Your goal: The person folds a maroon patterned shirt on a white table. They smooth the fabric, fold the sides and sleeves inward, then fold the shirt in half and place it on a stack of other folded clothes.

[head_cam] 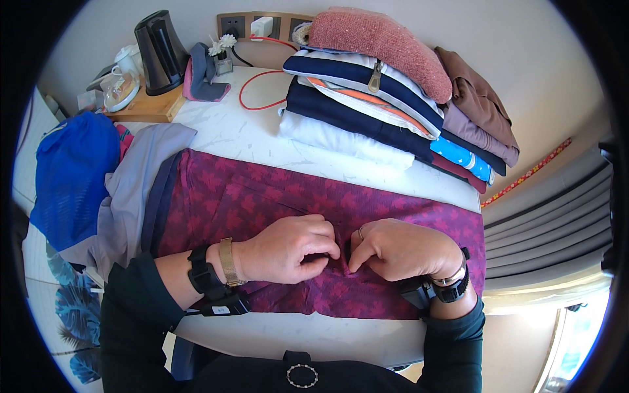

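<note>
A maroon garment [236, 206] with a red leaf print lies flat across the table, its dark band at the left end. Near its middle, a raised ridge of cloth runs between my two hands. My left hand [290, 250] is curled at the left side of this ridge, the cloth gathered at its fingers. From the right, my right hand [398, 248] bends down and pinches the same gathered cloth, thumb and fingertips low on the ridge. The undersides of both hands are hidden. Each wrist carries a strapped-on dark device.
Folded clothes [363, 103] are stacked at the back right, with brown clothing [471, 88] beside them. A blue garment [78, 177] and a grey one [132, 186] lie heaped left. Behind stand a black kettle [159, 54], a wooden tray [167, 105] and a red cable [241, 93]. Grey curtain [550, 226] hangs right.
</note>
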Demonstrator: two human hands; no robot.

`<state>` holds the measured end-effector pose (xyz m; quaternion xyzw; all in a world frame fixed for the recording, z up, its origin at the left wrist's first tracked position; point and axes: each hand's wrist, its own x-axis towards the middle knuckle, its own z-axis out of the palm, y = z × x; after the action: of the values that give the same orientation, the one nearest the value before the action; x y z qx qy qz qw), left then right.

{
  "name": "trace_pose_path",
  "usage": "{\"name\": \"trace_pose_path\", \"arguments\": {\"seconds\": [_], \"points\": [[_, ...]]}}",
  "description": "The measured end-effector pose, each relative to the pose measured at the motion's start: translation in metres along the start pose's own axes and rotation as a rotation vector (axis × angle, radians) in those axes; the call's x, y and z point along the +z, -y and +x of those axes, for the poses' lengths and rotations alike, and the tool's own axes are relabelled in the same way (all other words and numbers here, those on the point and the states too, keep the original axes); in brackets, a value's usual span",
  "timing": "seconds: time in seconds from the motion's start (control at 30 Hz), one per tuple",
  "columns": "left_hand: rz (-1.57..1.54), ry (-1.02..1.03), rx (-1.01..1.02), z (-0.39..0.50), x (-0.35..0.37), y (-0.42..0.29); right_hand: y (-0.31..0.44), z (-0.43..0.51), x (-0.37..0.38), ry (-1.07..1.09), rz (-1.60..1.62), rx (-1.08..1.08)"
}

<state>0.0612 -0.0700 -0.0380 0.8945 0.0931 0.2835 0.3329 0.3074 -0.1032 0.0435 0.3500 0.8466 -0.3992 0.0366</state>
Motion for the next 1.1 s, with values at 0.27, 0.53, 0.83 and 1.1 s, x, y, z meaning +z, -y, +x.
{"name": "trace_pose_path", "arguments": {"seconds": [0.27, 0.53, 0.83, 1.1], "points": [[0.113, 0.072, 0.035, -0.003, 0.003, -0.002, 0.01, -0.005, -0.008, -0.167, -0.047, 0.113], [0.105, 0.108, 0.028, -0.002, -0.009, -0.006, 0.007, 0.009, 0.003, -0.248, -0.111, 0.181], [0.415, 0.278, -0.205, -0.007, -0.016, 0.0, 0.011, 0.0, -0.003, -0.364, -0.152, 0.195], [0.453, 0.301, -0.265, -0.015, -0.03, 0.005, 0.001, 0.015, 0.013, -0.47, -0.317, 0.14]]}}
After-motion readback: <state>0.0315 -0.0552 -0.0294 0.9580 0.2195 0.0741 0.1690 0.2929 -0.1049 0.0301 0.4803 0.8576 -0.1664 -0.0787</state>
